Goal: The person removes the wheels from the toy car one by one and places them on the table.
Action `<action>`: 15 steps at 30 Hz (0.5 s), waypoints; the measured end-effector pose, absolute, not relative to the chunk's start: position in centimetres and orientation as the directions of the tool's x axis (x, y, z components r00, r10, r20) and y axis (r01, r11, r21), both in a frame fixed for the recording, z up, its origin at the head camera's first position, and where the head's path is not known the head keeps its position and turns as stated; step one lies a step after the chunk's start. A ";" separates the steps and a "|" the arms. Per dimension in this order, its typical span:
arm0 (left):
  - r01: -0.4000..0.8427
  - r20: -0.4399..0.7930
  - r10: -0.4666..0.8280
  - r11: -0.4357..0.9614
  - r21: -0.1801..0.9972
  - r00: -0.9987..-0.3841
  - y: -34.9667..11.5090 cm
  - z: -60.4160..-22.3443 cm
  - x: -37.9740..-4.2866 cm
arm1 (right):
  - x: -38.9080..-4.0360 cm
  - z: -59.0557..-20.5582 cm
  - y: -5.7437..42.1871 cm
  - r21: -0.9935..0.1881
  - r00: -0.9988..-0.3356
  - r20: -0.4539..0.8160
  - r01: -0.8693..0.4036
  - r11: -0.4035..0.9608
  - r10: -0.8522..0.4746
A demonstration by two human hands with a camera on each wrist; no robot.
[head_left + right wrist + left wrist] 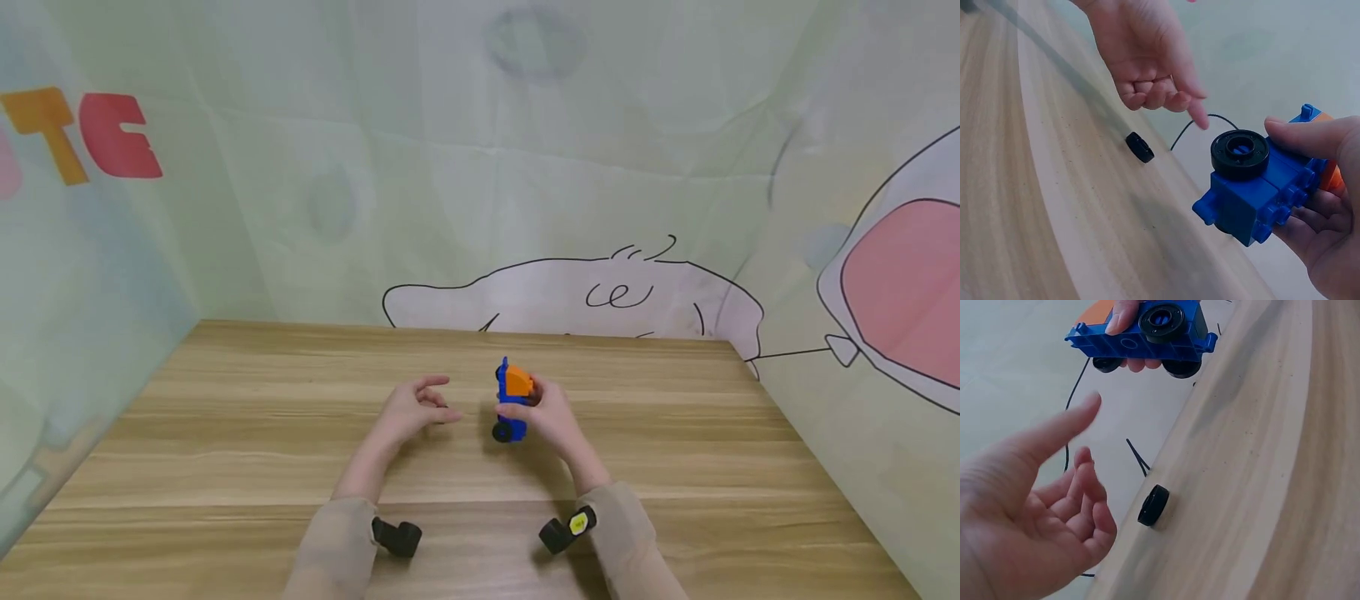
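Note:
My right hand (553, 415) grips a blue toy car (1235, 203), thumb on its side and fingers underneath. An orange block (517, 381) is attached to its blue studded body. In the head view the car is held on end, and in the left wrist view three black wheels show on it. To its left, my left hand (408, 410) holds nothing, thumb stretched out and fingers loosely bent. A loose black wheel (1154, 505) is close to the left fingertips but apart from them; whether it touches the table I cannot tell.
Both hands are above a wood-grain table (247, 400). A printed cloth backdrop (420, 183) with cartoon drawings surrounds its back and sides. Black wrist cameras (397, 537) sit on both forearms.

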State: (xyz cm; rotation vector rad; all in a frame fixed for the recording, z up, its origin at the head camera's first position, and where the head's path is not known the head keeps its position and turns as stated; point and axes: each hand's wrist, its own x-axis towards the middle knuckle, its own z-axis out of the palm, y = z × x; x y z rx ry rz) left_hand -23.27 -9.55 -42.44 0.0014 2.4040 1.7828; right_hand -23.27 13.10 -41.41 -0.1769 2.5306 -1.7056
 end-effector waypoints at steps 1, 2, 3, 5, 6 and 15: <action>-0.074 -0.109 0.110 0.285 0.956 -0.988 -9.5 -42.3 -23.3 | -23.3 -41.4 13.2 -0.930 -0.990 -0.008 -0.044 0.365 -0.139; -0.054 -0.096 0.134 0.283 0.958 -0.986 -9.5 -42.2 -23.2 | -23.3 -41.3 13.2 -0.933 -0.991 -0.009 -0.040 0.357 -0.137; -0.039 -0.085 0.155 0.281 0.959 -0.984 -9.5 -42.2 -23.2 | -23.3 -41.2 13.3 -0.938 -0.991 -0.011 -0.037 0.346 -0.137; 0.013 -0.050 0.206 0.293 0.956 -0.977 -9.5 -42.1 -23.2 | -23.3 -41.0 13.4 -0.944 -0.991 -0.015 -0.029 0.328 -0.131; 0.043 -0.031 0.238 0.299 0.953 -0.971 -9.5 -42.0 -23.2 | -23.3 -40.9 13.5 -0.949 -0.991 -0.016 -0.027 0.316 -0.132; 0.269 0.083 0.499 0.313 0.911 -0.863 -8.7 -41.8 -22.6 | -23.3 -40.4 13.8 -0.976 -0.990 -0.040 0.009 0.219 -0.137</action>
